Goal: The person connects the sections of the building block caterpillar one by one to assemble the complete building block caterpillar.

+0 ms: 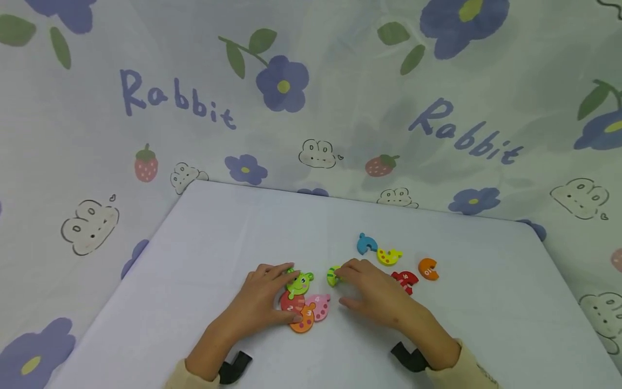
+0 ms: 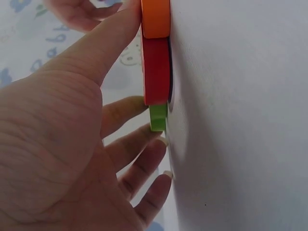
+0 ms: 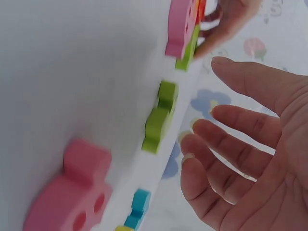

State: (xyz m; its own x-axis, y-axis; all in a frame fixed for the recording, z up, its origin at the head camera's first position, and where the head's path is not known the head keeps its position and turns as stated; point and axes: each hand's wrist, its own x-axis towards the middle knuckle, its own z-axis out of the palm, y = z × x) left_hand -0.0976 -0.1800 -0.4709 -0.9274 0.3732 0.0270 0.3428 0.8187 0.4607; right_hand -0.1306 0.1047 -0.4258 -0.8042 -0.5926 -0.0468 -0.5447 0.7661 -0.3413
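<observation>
In the head view my left hand (image 1: 262, 297) holds a joined cluster of caterpillar number-puzzle pieces, thumb at one side and fingers at the other. The cluster has a green smiling head piece (image 1: 298, 283), a red piece marked 2 (image 1: 289, 302), an orange piece marked 3 (image 1: 302, 322) and a pink piece marked 4 (image 1: 319, 307). The left wrist view shows the thumb against the orange piece (image 2: 156, 19). My right hand (image 1: 376, 292) hovers by a loose green piece (image 1: 332, 275). In the right wrist view its fingers (image 3: 226, 144) are relaxed, apart from that green piece (image 3: 160, 120).
Beyond and right of my right hand lie a blue piece (image 1: 366, 244), a yellow piece (image 1: 389, 257), a red piece (image 1: 405, 281) and an orange piece marked 10 (image 1: 428, 269). A pink spotted piece (image 3: 72, 192) lies close in the right wrist view. Patterned cloth hangs behind the white table (image 1: 218, 232).
</observation>
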